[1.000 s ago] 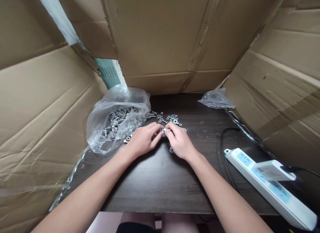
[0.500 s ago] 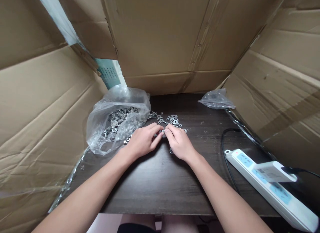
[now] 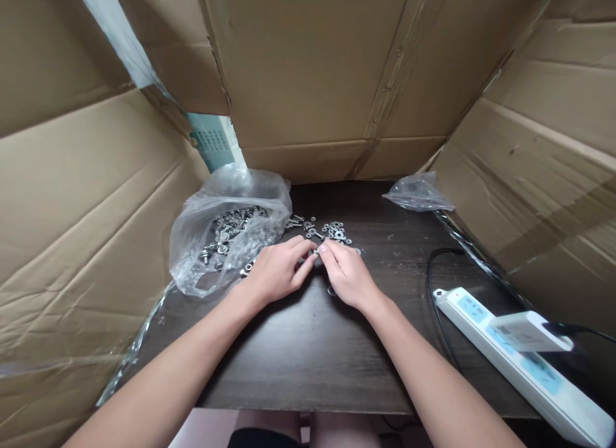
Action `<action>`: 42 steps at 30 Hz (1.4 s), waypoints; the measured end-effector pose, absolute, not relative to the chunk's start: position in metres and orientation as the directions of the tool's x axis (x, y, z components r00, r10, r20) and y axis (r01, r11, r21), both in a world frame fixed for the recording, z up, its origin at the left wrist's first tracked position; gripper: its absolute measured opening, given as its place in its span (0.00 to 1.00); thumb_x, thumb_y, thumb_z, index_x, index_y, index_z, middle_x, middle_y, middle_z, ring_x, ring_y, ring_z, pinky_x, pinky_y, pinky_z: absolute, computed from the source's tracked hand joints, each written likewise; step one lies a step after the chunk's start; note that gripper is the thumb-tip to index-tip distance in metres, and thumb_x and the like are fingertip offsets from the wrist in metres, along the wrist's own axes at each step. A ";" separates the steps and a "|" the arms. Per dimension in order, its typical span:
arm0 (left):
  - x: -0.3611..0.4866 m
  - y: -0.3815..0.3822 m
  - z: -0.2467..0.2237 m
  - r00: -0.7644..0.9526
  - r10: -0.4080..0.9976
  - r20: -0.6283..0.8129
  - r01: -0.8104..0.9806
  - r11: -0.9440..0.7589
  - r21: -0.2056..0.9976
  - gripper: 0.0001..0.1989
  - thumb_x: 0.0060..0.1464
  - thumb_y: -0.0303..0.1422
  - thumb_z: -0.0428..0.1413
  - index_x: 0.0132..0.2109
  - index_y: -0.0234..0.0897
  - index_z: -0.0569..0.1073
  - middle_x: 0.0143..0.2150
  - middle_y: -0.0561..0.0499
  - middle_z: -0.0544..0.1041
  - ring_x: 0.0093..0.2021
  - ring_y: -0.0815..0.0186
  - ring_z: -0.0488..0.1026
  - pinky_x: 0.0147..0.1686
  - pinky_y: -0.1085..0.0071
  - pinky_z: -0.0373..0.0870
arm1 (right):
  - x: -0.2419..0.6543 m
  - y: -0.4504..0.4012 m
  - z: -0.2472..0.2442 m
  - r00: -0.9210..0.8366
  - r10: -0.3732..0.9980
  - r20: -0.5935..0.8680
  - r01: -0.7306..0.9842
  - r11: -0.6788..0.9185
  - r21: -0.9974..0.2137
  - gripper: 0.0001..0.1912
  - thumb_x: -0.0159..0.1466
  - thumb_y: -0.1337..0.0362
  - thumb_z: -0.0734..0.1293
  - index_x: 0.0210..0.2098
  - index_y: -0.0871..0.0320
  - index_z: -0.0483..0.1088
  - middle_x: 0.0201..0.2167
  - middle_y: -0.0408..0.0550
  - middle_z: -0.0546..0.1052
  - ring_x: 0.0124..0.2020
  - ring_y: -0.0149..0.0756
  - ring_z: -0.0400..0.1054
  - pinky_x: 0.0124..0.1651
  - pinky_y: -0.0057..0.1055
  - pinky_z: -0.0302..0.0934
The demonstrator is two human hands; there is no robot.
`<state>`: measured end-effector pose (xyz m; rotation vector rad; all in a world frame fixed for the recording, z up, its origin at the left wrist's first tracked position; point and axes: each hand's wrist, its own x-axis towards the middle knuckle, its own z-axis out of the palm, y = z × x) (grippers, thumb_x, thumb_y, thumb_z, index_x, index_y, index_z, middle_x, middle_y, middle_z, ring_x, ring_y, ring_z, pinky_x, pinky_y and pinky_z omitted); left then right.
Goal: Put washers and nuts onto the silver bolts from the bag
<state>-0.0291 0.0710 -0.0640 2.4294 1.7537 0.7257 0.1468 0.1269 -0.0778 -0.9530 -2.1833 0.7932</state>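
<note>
My left hand and my right hand meet over the dark table, fingertips pinched together. Between them is a small shiny metal piece, mostly covered by the fingers; it looks like a bolt or nut, but I cannot tell which. Just beyond the fingertips lie loose nuts, washers and bolts. A round metal piece shows partly under my right hand. To the left of my left hand, an open clear plastic bag holds many bolts, a few of them near its mouth by my wrist.
A white power strip with a plugged-in white adapter lies at the right, its black cable curving beside it. A small plastic bag rests at the back right. Cardboard walls surround the dark table.
Both hands stay joined in nearly the same place, with only slight finger movement. The whole view has shifted a little.
</note>
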 end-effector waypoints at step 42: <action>-0.027 0.070 -0.064 0.236 0.915 0.328 0.872 -0.349 0.343 0.12 0.68 0.36 0.47 0.50 0.40 0.72 0.42 0.51 0.75 0.38 0.64 0.74 0.34 0.68 0.66 | 0.145 0.127 -0.079 -0.544 0.768 0.337 0.351 0.574 -0.740 0.16 0.73 0.60 0.54 0.28 0.56 0.56 0.26 0.43 0.65 0.29 0.33 0.58 0.34 0.32 0.50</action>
